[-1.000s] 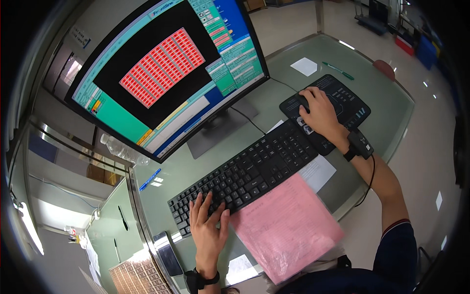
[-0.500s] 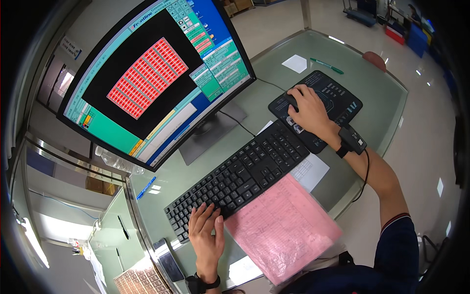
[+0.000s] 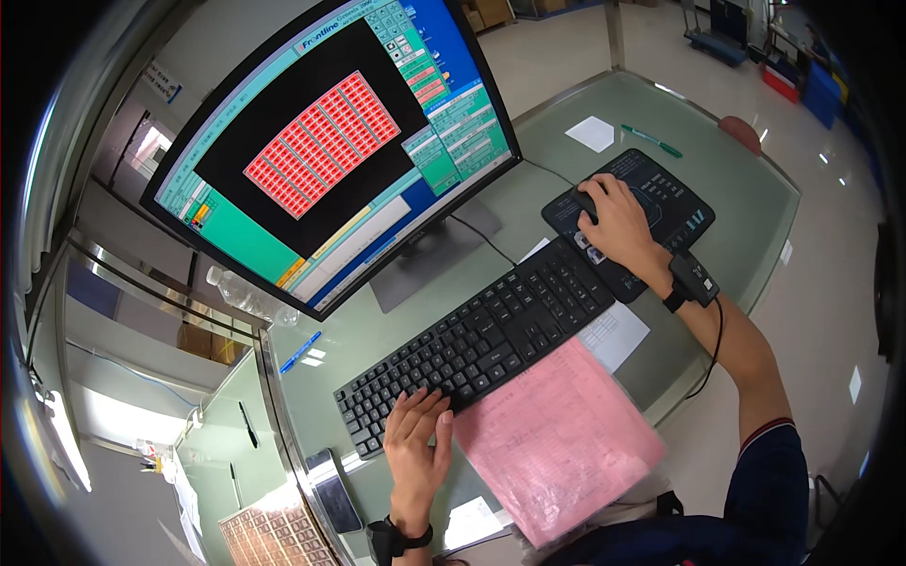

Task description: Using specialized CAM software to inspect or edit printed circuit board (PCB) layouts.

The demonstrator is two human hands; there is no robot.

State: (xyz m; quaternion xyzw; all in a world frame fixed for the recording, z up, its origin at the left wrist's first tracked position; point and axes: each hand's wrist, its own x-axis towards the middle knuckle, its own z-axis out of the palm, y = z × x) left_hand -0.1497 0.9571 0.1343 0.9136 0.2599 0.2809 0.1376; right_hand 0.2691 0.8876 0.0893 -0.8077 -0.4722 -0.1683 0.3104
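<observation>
My left hand (image 3: 415,453) rests with fingers stretched out on the near left part of a black keyboard (image 3: 500,325). Under my right hand (image 3: 623,222) is a dark computer mouse (image 3: 587,201), mostly covered by the curled fingers. The mouse sits on a black printed mouse pad (image 3: 694,203). Behind the keyboard stands a monitor (image 3: 226,241), its screen showing a tilted red grid (image 3: 323,146) on black with green panels around it. A pink printed sheet in a clear sleeve (image 3: 557,443) lies in front of the keyboard, beside my left hand.
On the glass-topped desk (image 3: 746,236) are a green pen (image 3: 651,141), a white paper (image 3: 591,134), a blue pen (image 3: 300,353) and a phone (image 3: 333,491). A clear plastic bottle (image 3: 250,297) lies left of the monitor. A patterned brown sheet (image 3: 274,530) is at lower left.
The whole view has shifted, so the desk and monitor appear a little further right. Both hands keep their places, the left on the keyboard and the right on the mouse.
</observation>
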